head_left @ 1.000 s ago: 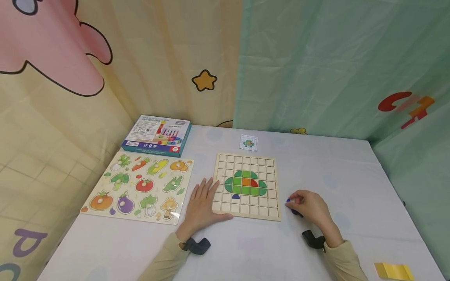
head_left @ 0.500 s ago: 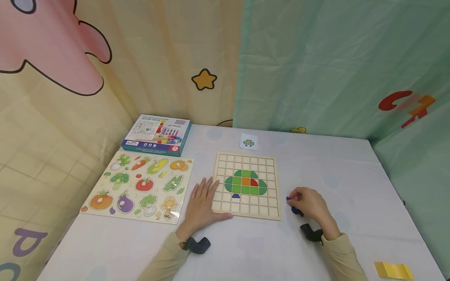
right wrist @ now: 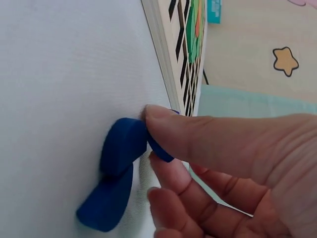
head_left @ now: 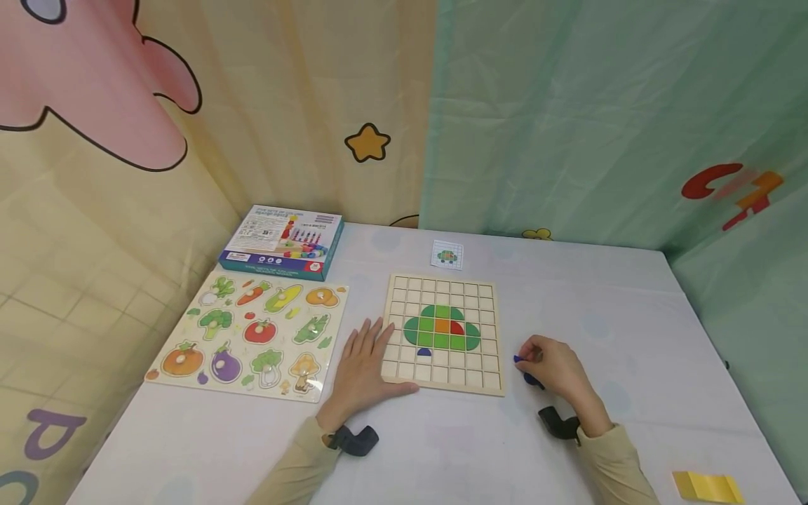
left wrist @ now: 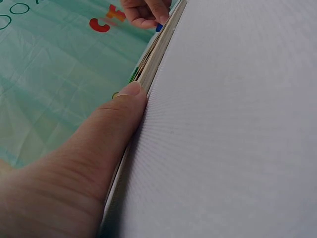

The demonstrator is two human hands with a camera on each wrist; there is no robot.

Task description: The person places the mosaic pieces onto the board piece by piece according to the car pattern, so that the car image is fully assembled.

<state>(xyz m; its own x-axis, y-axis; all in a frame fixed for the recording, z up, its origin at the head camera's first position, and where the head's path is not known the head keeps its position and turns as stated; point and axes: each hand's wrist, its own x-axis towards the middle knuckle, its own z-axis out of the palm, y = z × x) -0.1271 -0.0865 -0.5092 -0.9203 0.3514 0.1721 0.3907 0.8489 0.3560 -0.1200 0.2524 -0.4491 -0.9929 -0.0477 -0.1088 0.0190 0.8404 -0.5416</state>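
Note:
A wooden grid board (head_left: 473, 379) lies flat on the table. Set in its cells are green, orange and red pieces, plus a blue half-round piece (head_left: 424, 352) below them. My left hand (head_left: 362, 372) rests at the board's near left corner, fingers straight over the left side and thumb (left wrist: 119, 111) along the near edge. To the right of the board, my right hand (head_left: 557, 368) pinches a blue piece (right wrist: 159, 148) between thumb and finger; its full shape is partly covered. Two more blue blocks (right wrist: 121, 147) lie on the table beside the fingertips.
A small pattern card (head_left: 447, 255) lies behind the board. To the left are a vegetable puzzle board (head_left: 252, 365) and a toy box (head_left: 265, 235). A yellow folded object (head_left: 708, 487) sits at the near right. Curtains (head_left: 543, 119) stand behind the table.
My right hand has shifted very slightly, and the loose blue blocks beside it show a little differently. My left hand and the board have stayed in place.

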